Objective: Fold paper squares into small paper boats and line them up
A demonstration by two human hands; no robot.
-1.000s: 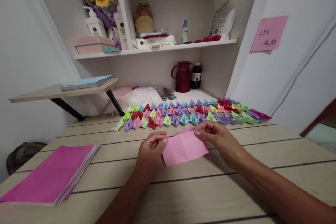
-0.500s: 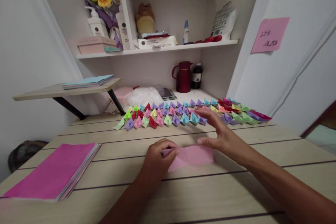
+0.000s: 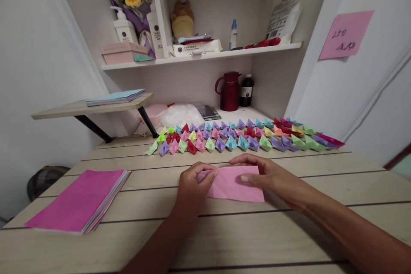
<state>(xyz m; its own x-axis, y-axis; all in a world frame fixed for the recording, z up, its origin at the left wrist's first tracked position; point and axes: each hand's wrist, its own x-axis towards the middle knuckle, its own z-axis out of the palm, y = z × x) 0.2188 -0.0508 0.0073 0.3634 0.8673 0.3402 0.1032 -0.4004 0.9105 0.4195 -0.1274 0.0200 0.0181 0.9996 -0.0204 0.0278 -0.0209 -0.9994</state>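
Note:
A pink sheet of paper (image 3: 233,190), folded into a long rectangle with faint creases, is held slightly above the slatted table. Its left end is pinched between the thumb and fingers of my left hand (image 3: 195,185). At the right end, my right hand (image 3: 268,173) has its thumb laid on the front face while the other fingers reach behind the paper. The right index finger curves over the top edge, its tip apart from the sheet. Beyond the hands stand rows of small folded paper boats (image 3: 220,144) in many colours.
To the left lies a stack of coloured paper (image 3: 75,203), magenta on top. A small raised shelf (image 3: 64,110) carries another paper stack (image 3: 115,97). At the back are a red jug (image 3: 230,92), a dark bottle (image 3: 246,90) and a plastic bag (image 3: 181,115).
My right hand has come down from above the paper, bringing its thumb onto the front face and fingers behind. The paper now faces me more squarely. The view has shifted slightly.

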